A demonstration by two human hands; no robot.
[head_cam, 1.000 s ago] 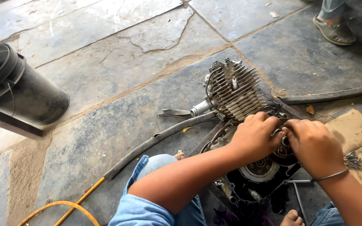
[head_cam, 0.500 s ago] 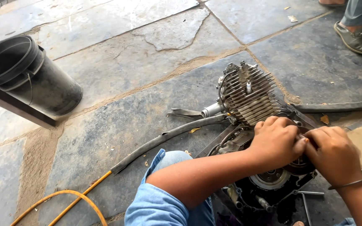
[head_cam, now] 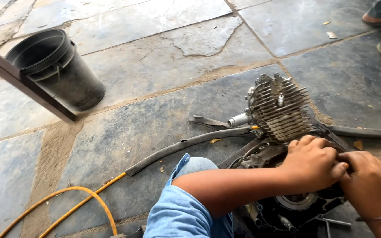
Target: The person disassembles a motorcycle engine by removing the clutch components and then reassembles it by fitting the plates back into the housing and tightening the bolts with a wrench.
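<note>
Black bucket (head_cam: 56,70) well apart, yellow hose (head_cam: 80,198) nearby, both hands (head_cam: 340,174) pressed together on finned engine (head_cam: 278,108).

Dusty grey stone-slab floor (head_cam: 155,57) in daylight, cracked, sandy joints

Engine (head_cam: 283,132) partly hidden under left hand (head_cam: 311,163) and right hand (head_cam: 367,185); yellow hose (head_cam: 73,198) cut by bottom edge.
</note>
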